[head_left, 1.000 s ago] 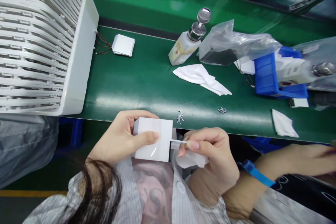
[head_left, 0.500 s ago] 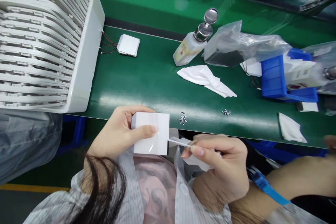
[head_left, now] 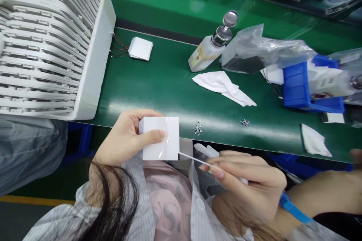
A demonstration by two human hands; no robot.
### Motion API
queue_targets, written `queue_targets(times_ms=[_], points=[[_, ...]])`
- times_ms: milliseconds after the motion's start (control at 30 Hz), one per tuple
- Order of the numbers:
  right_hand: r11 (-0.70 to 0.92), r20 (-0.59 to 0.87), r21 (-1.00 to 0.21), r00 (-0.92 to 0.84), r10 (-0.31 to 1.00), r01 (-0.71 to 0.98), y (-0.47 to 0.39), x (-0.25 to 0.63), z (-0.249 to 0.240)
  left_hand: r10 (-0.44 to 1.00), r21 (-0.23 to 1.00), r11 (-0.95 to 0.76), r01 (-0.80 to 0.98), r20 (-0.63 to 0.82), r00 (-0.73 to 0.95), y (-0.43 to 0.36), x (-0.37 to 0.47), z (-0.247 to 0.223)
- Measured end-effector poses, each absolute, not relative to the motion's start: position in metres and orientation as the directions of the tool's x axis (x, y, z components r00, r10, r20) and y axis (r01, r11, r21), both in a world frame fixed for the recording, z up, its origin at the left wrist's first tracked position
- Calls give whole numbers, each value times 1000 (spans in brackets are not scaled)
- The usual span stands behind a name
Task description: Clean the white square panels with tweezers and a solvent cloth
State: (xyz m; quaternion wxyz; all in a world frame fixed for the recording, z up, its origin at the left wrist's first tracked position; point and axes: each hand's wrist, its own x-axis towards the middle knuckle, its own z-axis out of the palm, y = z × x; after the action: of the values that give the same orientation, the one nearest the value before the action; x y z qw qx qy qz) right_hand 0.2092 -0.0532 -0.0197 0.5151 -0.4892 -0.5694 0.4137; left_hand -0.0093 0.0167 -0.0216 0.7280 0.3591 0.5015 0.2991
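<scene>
My left hand (head_left: 132, 137) grips a stack of white square panels (head_left: 169, 143), thumb flat on the glossy top face and fingers beneath. The stack sits just off the table's front edge. With thumb and fingertips pinched, my right hand (head_left: 249, 180) holds a thin white strip (head_left: 195, 159). The strip's far end meets the lower right corner of the stack; whether it is fixed there I cannot tell. A crumpled white cloth (head_left: 206, 150) is partly hidden behind my right fingers and seems tucked in that hand.
On the green table (head_left: 158, 86) lie small dark-and-white bits (head_left: 198, 128), a white cloth (head_left: 223, 86) and wired white panels (head_left: 140, 49). A pump bottle (head_left: 203, 54) and blue bin (head_left: 295, 86) stand behind. Left is a white rack (head_left: 106, 45); right, another person's arm (head_left: 325, 192) with a blue band.
My right hand has moved right and slightly down, and more of the thin white strip shows. The stack in my left hand has shifted slightly up and left.
</scene>
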Motion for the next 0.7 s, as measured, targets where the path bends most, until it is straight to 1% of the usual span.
queue_targets(times_ms=[233, 400, 433, 467, 533, 600, 633, 700], points=[[234, 240, -950, 6, 971, 206, -60, 216, -24, 837, 858, 510, -66, -477, 268, 18, -9, -22], [211, 214, -960, -4, 977, 183, -63, 215, -25, 851, 873, 487, -25, -468, 238, 18, -8, -25], [210, 214, -963, 8, 977, 169, -64, 216, -25, 867, 884, 467, 0, -458, 196, 19, -9, -27], [220, 227, -963, 26, 974, 154, -65, 218, -25, 893, 900, 434, 32, -434, 118, 20, -11, -30], [258, 273, -954, 90, 958, 152, -66, 227, -25, 935, 931, 349, 104, -339, -102, 23, -15, -36], [246, 275, -946, 119, 954, 212, -66, 239, -26, 928, 944, 287, 164, -232, -292, 27, -21, -44], [193, 230, -943, 112, 967, 271, -66, 245, -27, 918, 944, 277, 181, -205, -340, 29, -23, -47], [27, 86, -913, 129, 988, 406, -65, 255, -33, 909, 940, 277, 202, -188, -371, 32, -25, -52]])
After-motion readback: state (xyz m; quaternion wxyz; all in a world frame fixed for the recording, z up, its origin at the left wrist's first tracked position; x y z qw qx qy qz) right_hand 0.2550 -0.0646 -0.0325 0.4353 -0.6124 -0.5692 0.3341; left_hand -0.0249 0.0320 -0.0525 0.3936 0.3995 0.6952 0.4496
